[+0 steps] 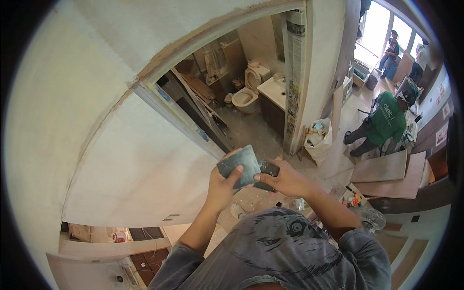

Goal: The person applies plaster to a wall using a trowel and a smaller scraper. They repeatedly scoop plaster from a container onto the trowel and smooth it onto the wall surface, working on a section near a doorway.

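My left hand (222, 186) grips a flat grey square piece (241, 159) with pale smudges, thumb across its face. My right hand (280, 179) holds a darker flat piece (268, 168), partly hidden behind the grey one, and its thumb rests at the grey piece's lower right edge. Whether the two pieces are joined I cannot tell. Both hands are raised in front of my torso, beside a white wall panel (130, 159) and below an open bathroom doorway (295, 77).
A toilet (246, 99) and washbasin (273, 92) show through the doorway. A white sack (318, 150) stands right of it. A co-worker in green (386, 121) bends near leaning boards (379, 166). Other people (391, 53) are by the bright window. Tools (353, 198) lie at lower right.
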Demonstrator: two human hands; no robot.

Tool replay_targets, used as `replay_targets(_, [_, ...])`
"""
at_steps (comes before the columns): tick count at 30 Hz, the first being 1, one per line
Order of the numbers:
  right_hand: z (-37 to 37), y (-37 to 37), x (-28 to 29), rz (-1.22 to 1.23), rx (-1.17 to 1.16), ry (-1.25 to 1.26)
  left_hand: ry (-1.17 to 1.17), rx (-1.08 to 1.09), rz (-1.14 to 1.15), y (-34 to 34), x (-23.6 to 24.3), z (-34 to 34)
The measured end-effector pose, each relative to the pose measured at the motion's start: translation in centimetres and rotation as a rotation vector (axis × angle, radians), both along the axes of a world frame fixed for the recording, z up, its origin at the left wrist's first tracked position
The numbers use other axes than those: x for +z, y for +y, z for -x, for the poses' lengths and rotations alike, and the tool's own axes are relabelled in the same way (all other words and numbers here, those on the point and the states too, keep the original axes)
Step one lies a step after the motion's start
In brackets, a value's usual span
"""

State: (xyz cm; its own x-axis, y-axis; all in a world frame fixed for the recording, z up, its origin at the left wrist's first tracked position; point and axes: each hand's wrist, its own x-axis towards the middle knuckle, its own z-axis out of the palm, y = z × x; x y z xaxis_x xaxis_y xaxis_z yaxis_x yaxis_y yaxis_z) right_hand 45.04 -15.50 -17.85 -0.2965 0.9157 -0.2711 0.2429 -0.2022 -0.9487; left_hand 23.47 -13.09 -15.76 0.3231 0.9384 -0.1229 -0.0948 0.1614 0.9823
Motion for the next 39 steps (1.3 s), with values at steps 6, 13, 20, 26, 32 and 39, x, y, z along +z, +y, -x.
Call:
replay_targets(6, [0.3,0.0,0.2,-0.141,-0.158,0.060,0.091,0.116,-0.153,0.2,-1.7,0.6])
replay_targets(13, [0.3,0.8,0.6,-0.196,0.025,-0.165,0.073,0.027,-0.121,-0.5,-1.7,-0.1])
replay_targets(20, [0.1,1.9,0.9,-0.121,0.176,-0.036,0.172,-0.118,-0.114,0.3,-0.9,0.5])
replay_targets(26, [0.4,1.2,0.5,-0.098,0.089,-0.007,0.227,0.017,-0.162,1.0,-1.9,1.0])
replay_targets(32, [0.3,1.2,0.0,-0.099,0.101,0.031,0.406,-0.165,-0.403,0.2,-0.9,-0.4])
replay_targets(39, [-1.0,0.7,1.3,-0.037,0.095,-0.234,0.877,0.066,-0.327,2.9,-0.8,0.5])
